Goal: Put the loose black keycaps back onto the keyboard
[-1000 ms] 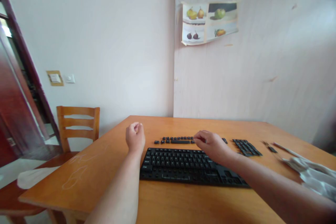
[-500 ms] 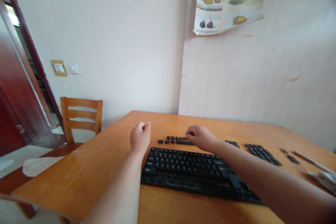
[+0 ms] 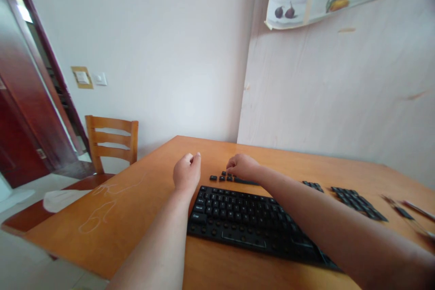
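A black keyboard (image 3: 234, 215) lies on the wooden table, its lower rows without keycaps and the upper rows filled. Beyond its back edge sit several loose black keycaps (image 3: 213, 177) and a long spacebar (image 3: 246, 181). My right hand (image 3: 243, 166) reaches over these keycaps, fingers curled down and pressed together at the far ones; whatever is between the fingertips is hidden. Above the keyboard's back left corner, my left hand (image 3: 187, 173) is closed in a fist with the thumb up. What it holds, if anything, does not show. My right forearm covers the keyboard's right part.
More loose keycaps (image 3: 358, 203) lie grouped on the right side of the wooden table (image 3: 142, 217). A small dark tool (image 3: 403, 212) and a pen-like stick (image 3: 419, 210) are near the right edge. A wooden chair (image 3: 113, 138) stands at the left, by the wall.
My right hand has moved left along the loose keycaps to the far left ones. The left fist keeps its shape and place over the keyboard corner. The view has tilted down and left.
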Motion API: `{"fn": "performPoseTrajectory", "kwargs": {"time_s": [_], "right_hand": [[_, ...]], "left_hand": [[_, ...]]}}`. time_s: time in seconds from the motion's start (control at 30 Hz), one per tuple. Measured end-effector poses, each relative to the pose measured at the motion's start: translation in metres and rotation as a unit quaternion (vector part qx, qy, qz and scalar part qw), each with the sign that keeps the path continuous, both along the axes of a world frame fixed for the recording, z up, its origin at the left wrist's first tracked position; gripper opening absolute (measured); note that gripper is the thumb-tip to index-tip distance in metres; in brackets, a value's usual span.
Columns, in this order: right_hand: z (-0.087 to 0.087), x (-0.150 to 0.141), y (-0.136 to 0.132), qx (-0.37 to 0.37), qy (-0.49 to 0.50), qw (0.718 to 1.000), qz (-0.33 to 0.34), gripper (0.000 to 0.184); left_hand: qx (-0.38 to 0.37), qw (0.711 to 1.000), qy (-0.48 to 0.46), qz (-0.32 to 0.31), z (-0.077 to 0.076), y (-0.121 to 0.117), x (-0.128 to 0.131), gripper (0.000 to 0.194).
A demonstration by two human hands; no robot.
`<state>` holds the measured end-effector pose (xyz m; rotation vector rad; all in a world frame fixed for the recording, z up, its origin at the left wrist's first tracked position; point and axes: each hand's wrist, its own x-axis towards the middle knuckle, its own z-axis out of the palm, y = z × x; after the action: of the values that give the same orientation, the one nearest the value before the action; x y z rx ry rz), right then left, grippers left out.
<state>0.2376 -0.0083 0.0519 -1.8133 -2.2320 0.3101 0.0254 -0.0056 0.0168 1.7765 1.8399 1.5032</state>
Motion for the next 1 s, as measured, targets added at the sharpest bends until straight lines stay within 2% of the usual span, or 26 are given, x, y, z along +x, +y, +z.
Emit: {"fn": "performPoseTrajectory", "kwargs": {"time_s": [0.33, 0.7, 1.0], "right_hand": [[-0.003, -0.014, 0.015, -0.036, -0.015, 0.999, -0.014, 0.01], [-0.009, -0.013, 0.02, -0.056, -0.02, 0.998, -0.003, 0.015], [-0.009, -0.013, 0.022, -0.052, -0.032, 0.997, -0.036, 0.014]], "left_hand": [[-0.013, 1.0, -0.02, 0.012, -0.004, 0.004, -0.001, 0.043], [-0.019, 1.0, -0.011, 0.02, -0.003, 0.002, 0.001, 0.043], [-0.041, 0.999, 0.008, 0.029, 0.001, 0.002, 0.0, 0.042]]}}
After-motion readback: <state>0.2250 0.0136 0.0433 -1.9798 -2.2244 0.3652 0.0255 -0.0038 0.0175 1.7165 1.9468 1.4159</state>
